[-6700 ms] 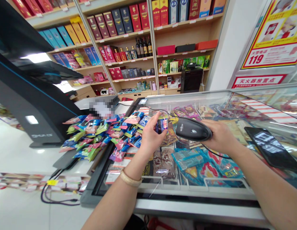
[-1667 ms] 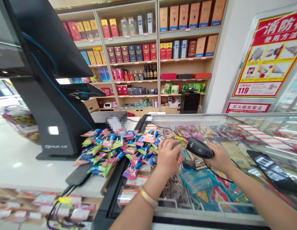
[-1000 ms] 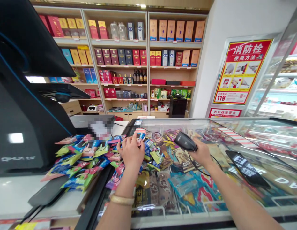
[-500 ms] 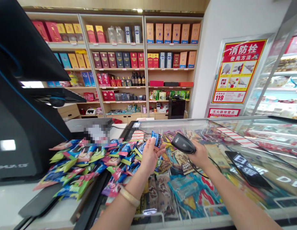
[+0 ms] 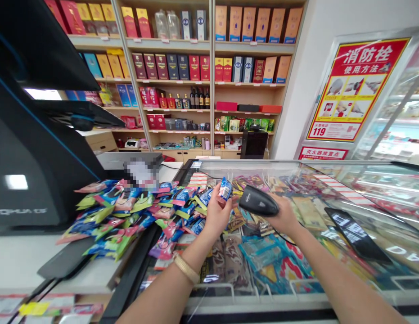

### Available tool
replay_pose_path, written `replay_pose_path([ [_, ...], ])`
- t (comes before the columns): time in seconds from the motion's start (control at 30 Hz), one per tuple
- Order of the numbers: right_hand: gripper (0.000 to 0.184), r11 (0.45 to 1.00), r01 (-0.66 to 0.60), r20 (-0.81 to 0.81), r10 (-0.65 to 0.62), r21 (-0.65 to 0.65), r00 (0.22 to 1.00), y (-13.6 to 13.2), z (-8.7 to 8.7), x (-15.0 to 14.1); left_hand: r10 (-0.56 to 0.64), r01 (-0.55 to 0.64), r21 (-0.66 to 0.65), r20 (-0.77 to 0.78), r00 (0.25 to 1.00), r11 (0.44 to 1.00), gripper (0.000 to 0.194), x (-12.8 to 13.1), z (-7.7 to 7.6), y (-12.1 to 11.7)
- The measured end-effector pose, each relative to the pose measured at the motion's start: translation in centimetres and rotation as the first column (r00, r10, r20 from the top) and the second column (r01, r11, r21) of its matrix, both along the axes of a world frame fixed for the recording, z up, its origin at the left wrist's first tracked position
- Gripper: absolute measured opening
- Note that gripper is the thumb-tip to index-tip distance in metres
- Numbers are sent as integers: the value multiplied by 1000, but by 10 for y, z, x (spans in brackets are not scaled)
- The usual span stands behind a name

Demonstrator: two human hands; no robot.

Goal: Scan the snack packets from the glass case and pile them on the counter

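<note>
Between the fingers of my left hand (image 5: 218,210) is a small blue snack packet (image 5: 225,189), its white barcode side turned to the right. My right hand (image 5: 284,215) is wrapped round a black barcode scanner (image 5: 258,200), whose head points left at the packet from a short gap away. Both hands are above the glass top of a chest freezer (image 5: 229,294). Left of my left hand lies a heap of similar snack packets (image 5: 128,216) in blue, green and pink, spread over the counter and the freezer's edge.
A black checkout terminal (image 5: 33,171) stands at the left, with a flat dark grey device (image 5: 62,260) in front of it. A black phone-like slab (image 5: 358,234) lies on the glass at right. Shelves of boxed bottles (image 5: 185,67) line the back wall.
The packet in my left hand has turned so its barcode side shows. The scanner head has tilted and come slightly nearer to it. The view has shifted downward.
</note>
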State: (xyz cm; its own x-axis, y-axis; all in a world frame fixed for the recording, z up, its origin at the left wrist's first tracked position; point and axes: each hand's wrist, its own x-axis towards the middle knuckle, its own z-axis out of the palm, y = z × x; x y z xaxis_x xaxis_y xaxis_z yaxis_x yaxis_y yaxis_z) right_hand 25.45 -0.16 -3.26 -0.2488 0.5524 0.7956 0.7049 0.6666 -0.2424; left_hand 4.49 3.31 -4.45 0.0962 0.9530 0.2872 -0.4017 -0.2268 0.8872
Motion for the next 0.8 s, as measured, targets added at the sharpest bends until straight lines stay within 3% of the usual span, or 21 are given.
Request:
replay_pose_path([
  [0.37,29,995,-41,14,43,-87,999,2,-4,4,82,-71,94,-116,990,993,68,-2,-4,6],
  [0.5,27,1000,-9,-4,9,-14,1000,2,-4,4,79,-61,98,-194,978,993,66,-4,-5,6],
  [0.57,26,998,45,-37,-44,35,998,4,-3,9,119,-70,169,-297,948,983,61,-6,-3,2],
  [0.67,25,985,157,-94,-150,69,984,8,-2,23,289,-4,459,-552,783,888,54,-7,-1,-12],
  [0.73,22,966,247,-129,-236,80,963,11,-2,35,411,171,599,-702,581,783,52,-3,-2,-24],
  [0.8,19,947,311,-150,-297,82,943,15,-4,45,498,350,613,-786,367,708,47,4,-6,-35],
])
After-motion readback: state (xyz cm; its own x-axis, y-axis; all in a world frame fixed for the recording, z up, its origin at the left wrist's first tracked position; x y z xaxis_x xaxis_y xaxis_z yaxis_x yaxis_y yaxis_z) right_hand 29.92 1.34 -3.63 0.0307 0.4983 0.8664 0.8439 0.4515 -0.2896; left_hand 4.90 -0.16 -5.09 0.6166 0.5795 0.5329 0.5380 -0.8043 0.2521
